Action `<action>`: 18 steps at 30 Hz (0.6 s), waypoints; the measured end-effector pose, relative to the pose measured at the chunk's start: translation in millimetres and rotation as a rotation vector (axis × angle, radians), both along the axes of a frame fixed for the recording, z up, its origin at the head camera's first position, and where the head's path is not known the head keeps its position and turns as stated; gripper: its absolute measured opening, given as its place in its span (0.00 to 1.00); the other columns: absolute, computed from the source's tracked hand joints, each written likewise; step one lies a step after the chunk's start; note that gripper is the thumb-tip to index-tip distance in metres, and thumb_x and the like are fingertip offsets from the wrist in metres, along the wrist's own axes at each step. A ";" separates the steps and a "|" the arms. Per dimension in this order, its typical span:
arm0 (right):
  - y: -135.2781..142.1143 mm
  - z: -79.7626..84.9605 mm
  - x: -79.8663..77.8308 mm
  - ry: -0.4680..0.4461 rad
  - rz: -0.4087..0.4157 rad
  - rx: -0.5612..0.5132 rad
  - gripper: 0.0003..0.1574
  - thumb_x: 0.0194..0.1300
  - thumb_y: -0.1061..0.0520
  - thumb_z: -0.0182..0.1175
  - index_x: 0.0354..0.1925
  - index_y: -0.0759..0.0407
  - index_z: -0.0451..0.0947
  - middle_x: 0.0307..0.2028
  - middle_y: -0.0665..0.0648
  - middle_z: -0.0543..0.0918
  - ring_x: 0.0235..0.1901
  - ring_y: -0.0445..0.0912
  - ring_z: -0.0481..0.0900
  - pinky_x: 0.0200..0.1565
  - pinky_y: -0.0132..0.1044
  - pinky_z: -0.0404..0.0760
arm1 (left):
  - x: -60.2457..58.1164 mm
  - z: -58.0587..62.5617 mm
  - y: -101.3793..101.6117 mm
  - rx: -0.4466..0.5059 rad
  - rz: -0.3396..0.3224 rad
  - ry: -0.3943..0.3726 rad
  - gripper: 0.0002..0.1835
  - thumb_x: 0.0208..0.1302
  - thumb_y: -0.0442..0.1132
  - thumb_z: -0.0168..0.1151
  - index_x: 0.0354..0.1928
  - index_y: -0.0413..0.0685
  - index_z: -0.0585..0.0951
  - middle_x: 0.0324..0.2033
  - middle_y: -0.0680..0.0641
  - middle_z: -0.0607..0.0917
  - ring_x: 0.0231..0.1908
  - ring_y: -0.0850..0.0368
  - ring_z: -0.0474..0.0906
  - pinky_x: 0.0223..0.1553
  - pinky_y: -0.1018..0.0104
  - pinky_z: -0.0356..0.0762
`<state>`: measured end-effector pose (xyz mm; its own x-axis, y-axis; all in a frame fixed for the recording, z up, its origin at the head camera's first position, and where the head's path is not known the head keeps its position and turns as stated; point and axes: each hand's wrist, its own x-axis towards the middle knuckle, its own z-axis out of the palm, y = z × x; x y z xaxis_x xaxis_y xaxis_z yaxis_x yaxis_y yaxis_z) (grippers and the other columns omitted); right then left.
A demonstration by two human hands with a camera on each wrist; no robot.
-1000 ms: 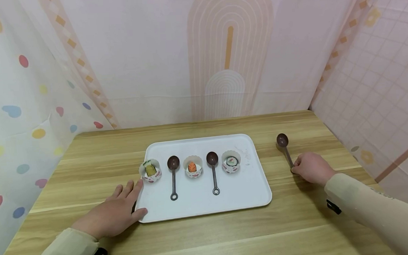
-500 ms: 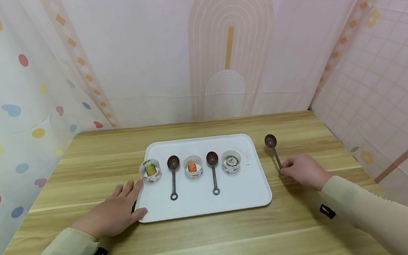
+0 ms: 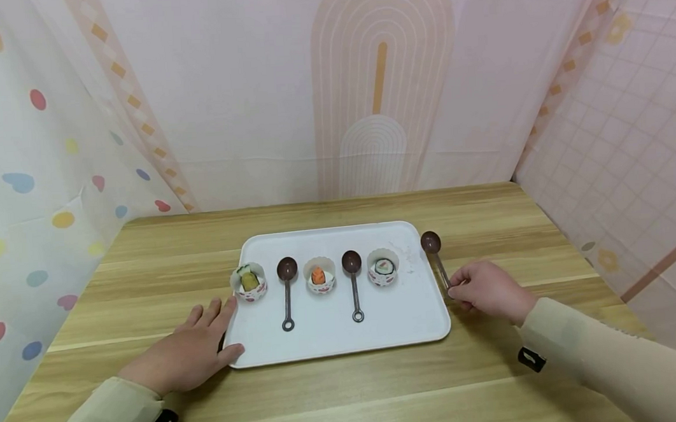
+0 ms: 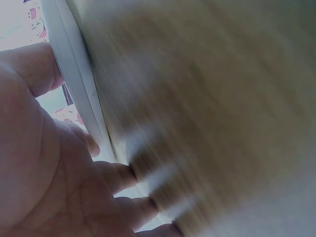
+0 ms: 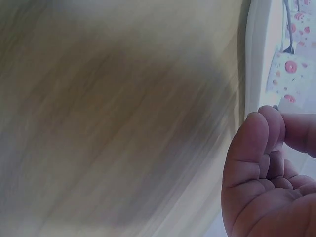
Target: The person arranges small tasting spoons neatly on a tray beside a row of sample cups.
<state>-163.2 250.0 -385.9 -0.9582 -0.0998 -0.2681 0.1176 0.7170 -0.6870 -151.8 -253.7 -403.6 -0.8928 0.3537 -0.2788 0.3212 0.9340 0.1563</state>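
My right hand (image 3: 491,290) pinches the handle end of a brown measuring spoon (image 3: 431,243) at the right edge of the white tray (image 3: 333,342). The spoon's bowl points away from me and overlaps the tray's rim in the head view. In the right wrist view the curled fingers (image 5: 249,148) meet the thumb, hiding most of the handle. My left hand (image 3: 187,353) lies with fingers spread at the tray's left edge, its thumb over the rim. On the tray lie two more measuring spoons, a left one (image 3: 287,271) and a middle one (image 3: 352,264), bowls away from me.
Three paper cups alternate with the spoons on the tray: one with a yellow-green piece (image 3: 250,280), one with an orange piece (image 3: 318,276), one with a sushi roll (image 3: 383,267). A wooden table (image 3: 347,395) carries the tray, with patterned curtains (image 3: 240,101) behind and at both sides.
My right hand has slid left with the measuring spoon, from the table at the right to the tray's right edge. The left hand, tray and cups have stayed put.
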 end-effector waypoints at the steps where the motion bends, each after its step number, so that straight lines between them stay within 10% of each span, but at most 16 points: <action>1: -1.6 -0.4 0.3 -0.003 0.000 -0.004 0.09 0.66 0.61 0.64 0.40 0.66 0.85 0.21 0.52 0.81 0.23 0.42 0.77 0.26 0.34 0.78 | 0.1 0.1 0.0 -0.001 0.000 0.000 0.50 0.77 0.64 0.55 0.82 0.34 0.53 0.76 0.19 0.58 0.72 0.10 0.53 0.68 0.23 0.64; 18: -20.9 -7.1 2.0 -0.041 -0.021 -0.079 0.08 0.69 0.62 0.65 0.42 0.67 0.85 0.22 0.54 0.79 0.22 0.43 0.75 0.25 0.36 0.78 | 0.2 -1.2 -0.7 0.009 -0.003 -0.002 0.50 0.77 0.65 0.54 0.82 0.34 0.53 0.76 0.19 0.57 0.72 0.10 0.52 0.68 0.23 0.63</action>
<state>-161.2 229.0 -393.0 -0.9486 -0.1025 -0.2994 0.1611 0.6578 -0.7357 -151.7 -254.4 -404.8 -0.8914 0.3586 -0.2771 0.3233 0.9317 0.1656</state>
